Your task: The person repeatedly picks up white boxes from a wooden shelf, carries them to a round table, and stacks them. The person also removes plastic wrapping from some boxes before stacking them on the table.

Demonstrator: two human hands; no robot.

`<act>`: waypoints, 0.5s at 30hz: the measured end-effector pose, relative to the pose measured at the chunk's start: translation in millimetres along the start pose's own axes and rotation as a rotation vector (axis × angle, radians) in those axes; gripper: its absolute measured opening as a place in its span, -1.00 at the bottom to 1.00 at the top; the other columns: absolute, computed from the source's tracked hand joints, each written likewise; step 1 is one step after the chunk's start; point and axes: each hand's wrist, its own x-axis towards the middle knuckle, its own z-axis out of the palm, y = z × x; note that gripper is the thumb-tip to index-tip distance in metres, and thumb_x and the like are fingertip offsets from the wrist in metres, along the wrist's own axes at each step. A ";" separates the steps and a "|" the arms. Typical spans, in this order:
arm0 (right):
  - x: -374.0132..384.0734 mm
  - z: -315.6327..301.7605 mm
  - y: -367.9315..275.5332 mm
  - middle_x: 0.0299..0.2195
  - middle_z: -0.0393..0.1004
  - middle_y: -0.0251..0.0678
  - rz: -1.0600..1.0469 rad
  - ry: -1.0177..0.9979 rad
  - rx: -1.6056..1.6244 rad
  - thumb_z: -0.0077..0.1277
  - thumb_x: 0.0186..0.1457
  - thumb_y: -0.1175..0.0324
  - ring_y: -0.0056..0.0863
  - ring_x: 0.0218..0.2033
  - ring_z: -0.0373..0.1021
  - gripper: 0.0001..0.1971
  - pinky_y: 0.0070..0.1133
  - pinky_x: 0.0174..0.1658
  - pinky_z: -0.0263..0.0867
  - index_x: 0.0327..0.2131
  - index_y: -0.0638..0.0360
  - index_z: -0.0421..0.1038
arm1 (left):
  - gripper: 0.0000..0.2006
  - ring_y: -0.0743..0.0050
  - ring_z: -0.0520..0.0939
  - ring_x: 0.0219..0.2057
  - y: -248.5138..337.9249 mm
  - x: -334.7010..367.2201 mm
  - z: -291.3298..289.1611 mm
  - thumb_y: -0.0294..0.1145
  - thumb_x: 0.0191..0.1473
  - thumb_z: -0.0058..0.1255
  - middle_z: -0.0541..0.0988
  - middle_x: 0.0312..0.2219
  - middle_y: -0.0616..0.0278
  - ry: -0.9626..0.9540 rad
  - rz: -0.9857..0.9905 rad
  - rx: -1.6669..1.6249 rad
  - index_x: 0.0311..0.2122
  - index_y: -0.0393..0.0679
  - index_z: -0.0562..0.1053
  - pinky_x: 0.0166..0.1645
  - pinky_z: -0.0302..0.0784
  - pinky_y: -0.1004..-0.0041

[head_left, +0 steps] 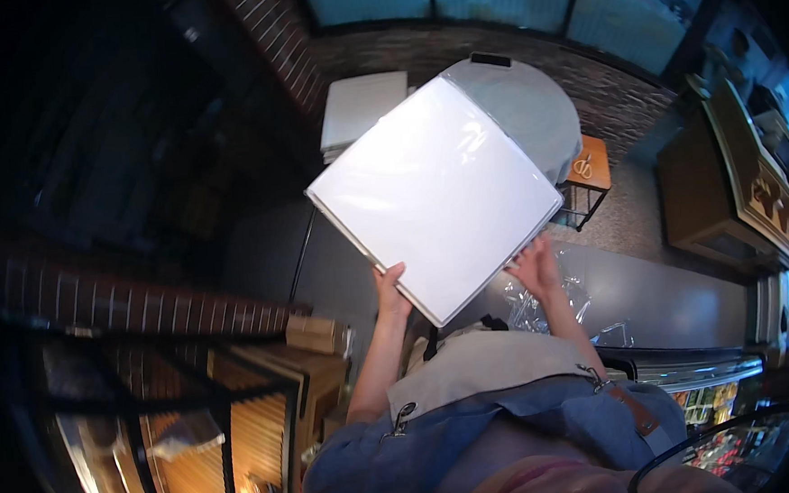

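Holding a large square white panel (pixel 428 208) out in front of me, one corner toward my body, I had my left hand (pixel 391 294) clamped on its near left edge, thumb on the top face and the other fingers mostly hidden below. My right hand (pixel 537 271) was at the near right edge with its fingers spread; I could not tell whether they bore any weight.

I judged the panel stiff and fairly light for its breadth, though awkward to balance from one side. Its glossy clear film (pixel 473 135) would likely be slippery, and the corners looked easiest to dent, so opposite edges, supported from underneath, seemed the best hold.

Beyond it, the round bench (pixel 539 102) was partly covered from my view, with a dark flat object (pixel 491 60) at its far rim. A white stack (pixel 363 108) sat far left. To the right of the bench was a wooden stool (pixel 596 148) with scissors (pixel 583 167) on top. Crumpled clear plastic (pixel 529 309) lay beside my right forearm, somewhere to snag, and a cardboard box (pixel 317 334) stood near left.
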 end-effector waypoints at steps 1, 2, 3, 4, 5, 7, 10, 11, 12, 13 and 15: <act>27.3 1.4 5.0 0.05 0.24 -0.21 -0.136 0.104 -0.107 0.00 0.09 0.05 -0.27 0.06 0.21 -0.32 -0.42 0.11 0.18 0.18 0.09 -0.03 | -0.36 0.05 0.45 -0.05 -12.0 25.0 12.4 -0.48 -0.18 0.03 0.36 -0.08 -0.01 0.010 -0.031 0.011 0.09 -0.18 0.12 0.03 0.46 0.10; 55.8 0.2 9.3 0.03 0.26 -0.21 -0.260 0.215 -0.212 0.07 0.06 0.15 -0.29 0.04 0.23 -0.33 -0.43 0.07 0.21 0.16 0.12 -0.01 | -0.36 0.05 0.45 -0.05 -24.3 45.7 22.5 -0.52 -0.17 0.03 0.35 -0.08 0.00 0.030 -0.065 0.025 0.09 -0.15 0.11 0.02 0.46 0.09; 74.9 0.2 13.6 0.01 0.27 -0.20 -0.366 0.331 -0.319 0.14 0.02 0.25 -0.31 0.01 0.25 -0.32 -0.44 0.04 0.25 0.15 0.14 0.01 | -0.38 0.06 0.43 -0.04 -33.4 65.0 27.6 -0.56 -0.15 0.04 0.33 -0.07 0.01 -0.037 -0.098 -0.020 0.06 -0.12 0.10 0.04 0.45 0.07; 93.5 -0.4 6.4 -0.03 0.30 -0.20 -0.419 0.369 -0.306 0.16 -0.01 0.32 -0.33 -0.03 0.28 -0.34 -0.46 0.00 0.28 0.12 0.17 0.04 | -0.35 0.10 0.41 -0.03 -38.2 80.5 38.7 -0.54 -0.14 0.09 0.32 -0.05 0.03 -0.069 -0.156 -0.014 0.09 -0.11 0.09 0.03 0.44 0.09; 110.6 -2.2 -6.5 -0.06 0.32 -0.20 -0.469 0.404 -0.294 0.17 -0.03 0.39 -0.35 -0.07 0.31 -0.36 -0.48 -0.05 0.31 0.10 0.19 0.07 | -0.34 0.12 0.40 -0.02 -46.5 97.1 40.0 -0.52 -0.13 0.12 0.31 -0.04 0.05 -0.134 -0.179 0.047 0.10 -0.10 0.08 0.02 0.43 0.08; 145.6 10.0 -34.6 -0.17 0.40 -0.18 -0.513 0.476 -0.324 0.18 -0.04 0.45 -0.37 -0.19 0.40 -0.46 -0.51 -0.17 0.39 0.01 0.27 0.18 | -0.31 0.15 0.39 0.00 -53.9 136.5 43.3 -0.45 -0.09 0.16 0.30 -0.02 0.08 -0.219 -0.282 0.180 0.12 -0.08 0.06 0.02 0.41 0.10; 187.1 -15.1 -81.4 -0.13 0.42 -0.18 -0.512 0.459 -0.338 0.16 -0.04 0.46 -0.36 -0.18 0.42 -0.49 -0.49 -0.16 0.40 0.00 0.28 0.23 | -0.35 0.34 0.44 -0.08 -41.6 185.3 74.2 -0.21 -0.02 0.19 0.34 -0.03 0.21 -0.262 -0.733 0.562 0.11 -0.04 0.11 -0.04 0.41 0.34; 200.2 0.5 -86.5 -0.13 0.43 -0.20 -0.539 0.445 -0.344 0.15 -0.04 0.47 -0.35 -0.19 0.43 -0.49 -0.49 -0.15 0.40 0.01 0.26 0.23 | -0.36 0.40 0.46 -0.11 -35.7 203.6 65.7 -0.15 -0.02 0.19 0.36 -0.05 0.26 -0.326 -0.777 0.588 0.09 -0.04 0.13 -0.07 0.41 0.36; 216.3 -2.3 -101.2 -0.14 0.43 -0.21 -0.499 0.460 -0.390 0.15 -0.03 0.47 -0.35 -0.19 0.43 -0.50 -0.49 -0.15 0.40 0.01 0.25 0.23 | -0.36 0.47 0.48 -0.15 -36.3 224.4 63.7 -0.09 -0.03 0.19 0.39 -0.08 0.30 -0.406 -0.828 0.619 0.08 -0.04 0.15 -0.09 0.41 0.39; 229.8 -18.8 -114.1 -0.14 0.44 -0.21 -0.454 0.487 -0.429 0.14 -0.03 0.47 -0.35 -0.19 0.43 -0.50 -0.49 -0.16 0.40 0.01 0.25 0.24 | -0.36 0.53 0.49 -0.19 -36.7 246.2 61.2 -0.01 -0.04 0.18 0.41 -0.14 0.37 -0.452 -0.846 0.639 0.05 -0.08 0.18 -0.13 0.41 0.41; 253.0 -28.2 -116.3 -0.17 0.45 -0.20 -0.341 0.537 -0.505 0.13 -0.01 0.45 -0.38 -0.19 0.43 -0.54 -0.51 -0.17 0.40 -0.01 0.25 0.27 | -0.21 0.49 0.48 -0.18 -24.6 280.9 50.1 0.07 -0.12 0.22 0.40 -0.10 0.23 -0.186 -0.743 0.728 0.11 -0.11 0.10 -0.15 0.41 0.42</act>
